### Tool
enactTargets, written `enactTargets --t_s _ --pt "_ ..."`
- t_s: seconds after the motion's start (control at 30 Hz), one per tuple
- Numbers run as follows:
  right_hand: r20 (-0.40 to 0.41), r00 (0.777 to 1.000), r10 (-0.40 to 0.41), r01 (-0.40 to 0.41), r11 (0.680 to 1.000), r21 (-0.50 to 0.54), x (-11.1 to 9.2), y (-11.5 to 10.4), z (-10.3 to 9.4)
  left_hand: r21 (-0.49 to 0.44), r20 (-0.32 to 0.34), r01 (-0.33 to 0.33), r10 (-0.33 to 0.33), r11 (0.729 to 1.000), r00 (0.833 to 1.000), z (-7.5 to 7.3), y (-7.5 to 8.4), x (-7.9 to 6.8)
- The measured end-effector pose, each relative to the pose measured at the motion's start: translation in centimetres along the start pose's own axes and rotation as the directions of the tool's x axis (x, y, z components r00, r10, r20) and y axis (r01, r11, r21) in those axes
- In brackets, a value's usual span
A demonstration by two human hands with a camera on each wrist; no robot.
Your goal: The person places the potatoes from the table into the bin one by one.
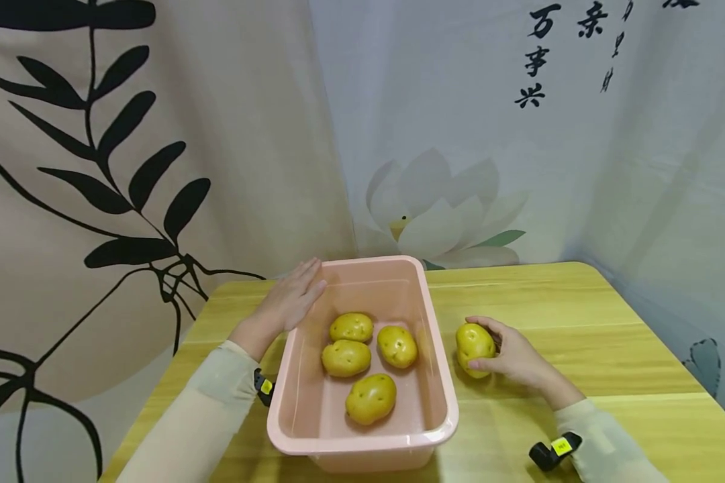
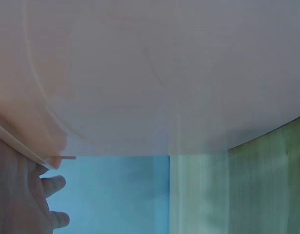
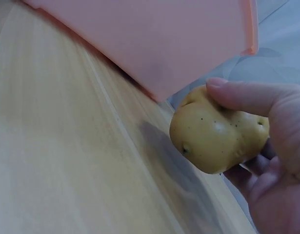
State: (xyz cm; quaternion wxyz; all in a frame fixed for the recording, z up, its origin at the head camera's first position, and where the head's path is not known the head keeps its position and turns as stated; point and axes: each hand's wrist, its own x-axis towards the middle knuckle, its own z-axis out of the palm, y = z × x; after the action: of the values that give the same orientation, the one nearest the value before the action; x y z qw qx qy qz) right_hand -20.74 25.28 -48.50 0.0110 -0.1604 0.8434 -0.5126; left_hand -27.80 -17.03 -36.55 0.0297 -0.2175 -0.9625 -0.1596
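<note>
My right hand (image 1: pixel 513 352) grips a yellow potato (image 1: pixel 474 349) between thumb and fingers, to the right of a pink plastic basin (image 1: pixel 438 376). In the right wrist view the potato (image 3: pixel 213 134) has small dark eyes, and its shadow falls on the tabletop. My left hand (image 1: pixel 290 298) rests on the basin's far left rim, fingers extended along it and thumb over the inner side. Inside the basin lie several more potatoes: two close together at the left (image 1: pixel 346 357), one at the right (image 1: pixel 397 347) and one nearer the front (image 1: pixel 371 399).
A wooden table (image 1: pixel 519 288) carries the basin near its middle. Behind it hangs a pale curtain (image 1: pixel 266 134) with dark leaves, a lotus and written characters. Each wrist wears a small black camera, the right one (image 1: pixel 554 451) over the table.
</note>
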Motion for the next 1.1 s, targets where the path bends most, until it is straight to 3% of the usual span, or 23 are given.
enactTargets --t_s 0.27,0.83,1.1 --pt "0.016 1.000 0.011 -0.012 0.997 0.072 0.1 -0.2 -0.2 -0.011 0.012 0.008 -0.008 1.000 1.000 -0.1 0.1 0.0" --pt "-0.011 1.000 -0.029 0.030 0.997 0.066 0.2 -1.4 -1.0 -0.027 -0.001 0.009 -0.009 1.000 1.000 0.1 0.1 -0.4" --pt "-0.019 1.000 -0.005 0.006 0.998 0.067 0.0 -3.9 -2.2 -0.026 -0.009 -0.001 0.001 1.000 1.000 0.0 0.0 -0.1"
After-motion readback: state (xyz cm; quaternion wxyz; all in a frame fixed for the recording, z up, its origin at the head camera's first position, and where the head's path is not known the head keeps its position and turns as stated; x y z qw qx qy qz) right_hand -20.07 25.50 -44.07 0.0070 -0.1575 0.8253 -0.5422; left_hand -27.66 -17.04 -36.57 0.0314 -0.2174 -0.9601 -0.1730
